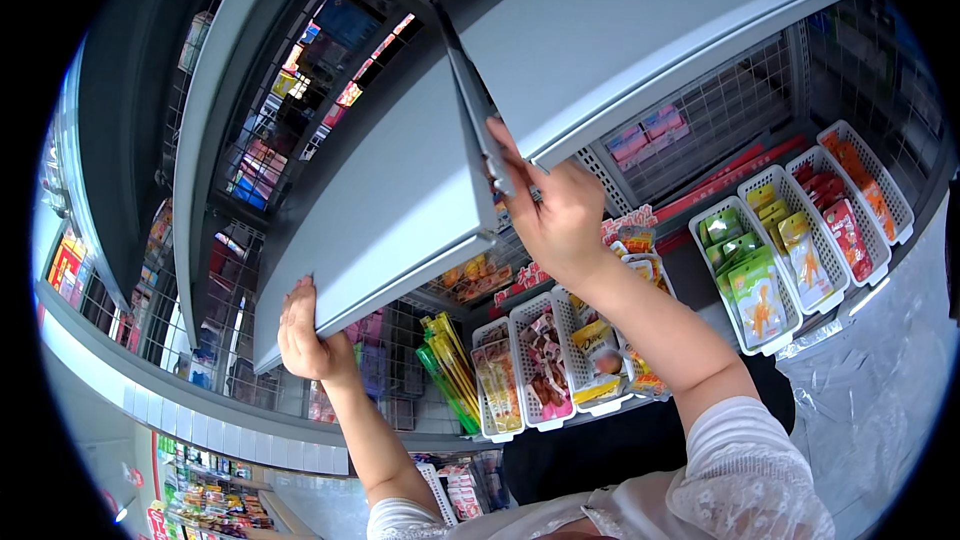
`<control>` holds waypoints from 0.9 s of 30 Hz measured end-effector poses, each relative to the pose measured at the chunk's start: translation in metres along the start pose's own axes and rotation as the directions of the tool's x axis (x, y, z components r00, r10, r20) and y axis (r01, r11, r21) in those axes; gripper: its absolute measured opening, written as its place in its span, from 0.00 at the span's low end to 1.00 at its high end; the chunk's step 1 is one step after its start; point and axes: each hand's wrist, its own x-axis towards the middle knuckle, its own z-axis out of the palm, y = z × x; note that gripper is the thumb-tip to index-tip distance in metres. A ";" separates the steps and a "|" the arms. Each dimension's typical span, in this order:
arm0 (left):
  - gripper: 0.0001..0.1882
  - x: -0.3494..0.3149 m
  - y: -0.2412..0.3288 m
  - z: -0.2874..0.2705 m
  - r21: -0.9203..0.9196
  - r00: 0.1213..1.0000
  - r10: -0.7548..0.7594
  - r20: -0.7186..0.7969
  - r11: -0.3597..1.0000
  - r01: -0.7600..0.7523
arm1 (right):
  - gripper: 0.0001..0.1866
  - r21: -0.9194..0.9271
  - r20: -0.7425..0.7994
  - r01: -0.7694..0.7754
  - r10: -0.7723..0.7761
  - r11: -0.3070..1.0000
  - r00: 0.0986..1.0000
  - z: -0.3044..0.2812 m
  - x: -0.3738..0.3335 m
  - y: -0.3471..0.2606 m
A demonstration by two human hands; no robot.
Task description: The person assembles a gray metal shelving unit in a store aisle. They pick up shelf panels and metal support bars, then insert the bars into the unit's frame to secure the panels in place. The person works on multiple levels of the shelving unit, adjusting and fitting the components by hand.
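A grey metal shelf board (390, 180) tilts in front of me, its left front corner lower than its right. My left hand (308, 333) is closed round its front edge near the left end, thumb below and fingers on top. My right hand (553, 215) is closed at the other end, its fingers round a metal shelf bracket (476, 110) between this board and the neighbouring one. Some of those fingertips are hidden behind the bracket. The neighbouring grey shelf board (640, 40) extends to the upper right, its front corner just above my right hand.
Below stand white plastic baskets (548, 360) of packaged snacks, with more baskets (745, 275) at the right. Green and yellow long packs (450, 365) lie beside them. A wire mesh back panel (720, 110) is behind. Curved grey shelves (195, 140) rise at the left.
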 end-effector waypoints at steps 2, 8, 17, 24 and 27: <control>0.08 -0.002 -0.003 -0.005 -0.016 1.000 -0.007 -0.018 1.000 0.006 | 0.16 -0.070 -0.010 0.085 -0.086 0.994 0.996 0.002 0.004 0.002; 0.08 0.001 -0.027 -0.015 -0.054 0.989 -0.060 -0.138 0.997 0.053 | 0.14 -0.162 0.007 0.213 -0.215 0.964 0.977 0.012 0.007 -0.003; 0.12 0.004 -0.018 -0.009 -0.132 0.999 0.024 -0.048 0.991 -0.030 | 0.14 -0.180 0.136 0.433 -0.414 0.883 0.900 0.030 0.009 -0.001; 0.15 0.005 -0.015 -0.011 -0.086 1.000 -0.004 0.016 0.996 0.005 | 0.15 -0.312 -0.025 0.368 -0.395 0.876 0.918 0.016 0.012 0.012; 0.16 0.004 -0.015 -0.010 -0.090 1.000 0.001 0.023 0.996 0.001 | 0.15 -0.256 -0.079 0.362 -0.392 0.897 0.917 0.017 0.011 0.016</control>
